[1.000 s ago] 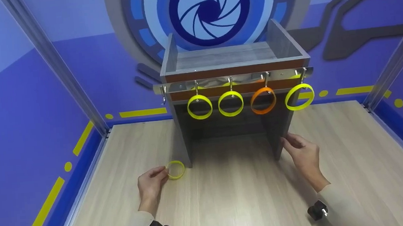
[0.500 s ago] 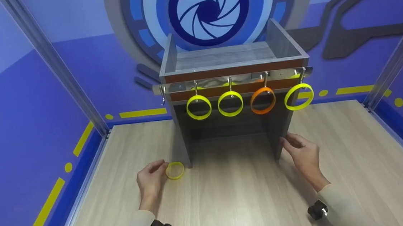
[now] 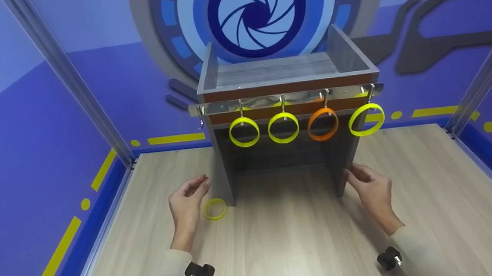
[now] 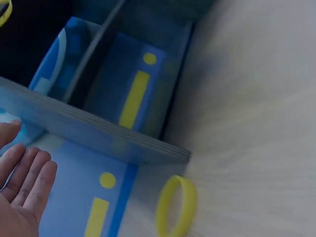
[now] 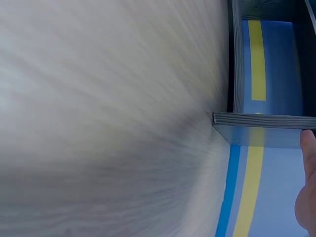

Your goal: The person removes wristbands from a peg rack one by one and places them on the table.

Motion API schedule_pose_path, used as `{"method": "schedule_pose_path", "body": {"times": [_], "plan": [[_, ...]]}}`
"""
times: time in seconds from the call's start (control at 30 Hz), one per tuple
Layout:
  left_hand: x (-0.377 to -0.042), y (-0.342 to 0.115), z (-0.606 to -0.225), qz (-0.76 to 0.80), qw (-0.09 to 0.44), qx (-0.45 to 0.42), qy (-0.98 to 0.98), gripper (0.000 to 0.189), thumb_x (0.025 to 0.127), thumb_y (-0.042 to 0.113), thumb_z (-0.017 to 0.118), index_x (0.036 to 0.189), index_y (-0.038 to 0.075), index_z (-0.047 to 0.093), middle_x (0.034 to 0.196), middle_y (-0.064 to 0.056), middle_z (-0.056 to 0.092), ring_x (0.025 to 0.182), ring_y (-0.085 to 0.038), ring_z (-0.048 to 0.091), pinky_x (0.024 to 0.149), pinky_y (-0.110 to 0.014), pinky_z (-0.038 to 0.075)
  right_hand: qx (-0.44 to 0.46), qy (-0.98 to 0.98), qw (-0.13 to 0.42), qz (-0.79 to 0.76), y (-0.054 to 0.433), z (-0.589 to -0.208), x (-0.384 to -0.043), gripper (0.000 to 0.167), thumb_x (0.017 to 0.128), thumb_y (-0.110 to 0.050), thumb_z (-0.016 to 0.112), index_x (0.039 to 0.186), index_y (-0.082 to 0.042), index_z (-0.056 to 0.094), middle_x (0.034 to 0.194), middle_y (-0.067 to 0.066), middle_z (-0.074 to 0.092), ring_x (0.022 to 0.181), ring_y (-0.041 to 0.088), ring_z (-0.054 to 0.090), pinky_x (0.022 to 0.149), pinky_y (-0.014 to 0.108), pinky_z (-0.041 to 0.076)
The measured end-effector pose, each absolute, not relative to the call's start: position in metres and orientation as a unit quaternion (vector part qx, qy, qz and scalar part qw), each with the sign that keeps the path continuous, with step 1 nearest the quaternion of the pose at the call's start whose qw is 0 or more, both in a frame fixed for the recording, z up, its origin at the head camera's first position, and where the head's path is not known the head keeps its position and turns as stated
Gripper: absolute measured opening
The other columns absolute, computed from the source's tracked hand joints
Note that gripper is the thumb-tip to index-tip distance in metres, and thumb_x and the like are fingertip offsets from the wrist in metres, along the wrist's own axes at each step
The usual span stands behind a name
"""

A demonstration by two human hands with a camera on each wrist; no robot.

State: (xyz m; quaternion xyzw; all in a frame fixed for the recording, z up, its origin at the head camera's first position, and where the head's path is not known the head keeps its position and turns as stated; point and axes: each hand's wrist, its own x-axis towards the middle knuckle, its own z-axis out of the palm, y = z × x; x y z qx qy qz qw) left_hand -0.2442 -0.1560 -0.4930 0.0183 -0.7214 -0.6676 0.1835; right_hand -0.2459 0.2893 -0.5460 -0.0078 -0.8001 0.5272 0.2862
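Note:
A grey wooden rack (image 3: 347, 147) stands upright on the table, with a metal hook rail (image 3: 304, 96) across its front. My left hand (image 3: 188, 208) is beside its left panel, apart from it in the head view. In the left wrist view, this hand's fingers are nearly straight, with nothing between them. A yellow ring (image 3: 214, 209) lies on the table by the foot of that panel, just below the hand. My right hand (image 3: 371, 189) touches the right panel near its front edge; some fingers are hidden. In the right wrist view, a fingertip (image 5: 308, 138) meets the panel.
From the rail's hooks hang an orange ring (image 3: 322, 124) and three yellow rings, among them the rightmost yellow ring (image 3: 366, 120). The leftmost hook (image 3: 201, 116) bears no ring. Printed blue walls (image 3: 106, 87) enclose the wooden table (image 3: 289, 240) on the back and sides.
My left hand has let go of the yellow ring and risen away from it, up along the rack's left side. The ring stays on the table. My right hand has hardly moved.

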Motion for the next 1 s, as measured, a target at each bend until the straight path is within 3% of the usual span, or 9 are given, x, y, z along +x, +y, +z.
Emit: {"method": "schedule_pose_path", "body": {"times": [0.5,1.0], "plan": [[-0.239,-0.119,-0.430,-0.667,0.211,-0.064,-0.711,0.028,0.093,0.019,0.086,0.117,0.006,0.079,0.114,-0.004,0.079,0.105,-0.020,0.074,0.091,-0.029,0.061,-0.006,-0.799,0.289,0.527,0.288,-0.546,-0.245,0.021,0.095,-0.011,0.082,0.114,-0.001,0.081,0.104,0.012,0.080,0.088,-0.002,0.072,0.077,0.010,0.057],[-0.251,-0.094,-0.398,-0.709,0.213,-0.115,-0.663,0.033,0.092,0.009,0.084,0.123,0.000,0.077,0.117,-0.011,0.078,0.107,-0.025,0.075,0.094,-0.033,0.062,-0.014,-0.806,0.283,0.520,0.289,-0.546,-0.245,0.023,0.095,-0.011,0.082,0.115,-0.001,0.080,0.106,0.011,0.080,0.089,-0.003,0.072,0.077,0.010,0.057]]}}
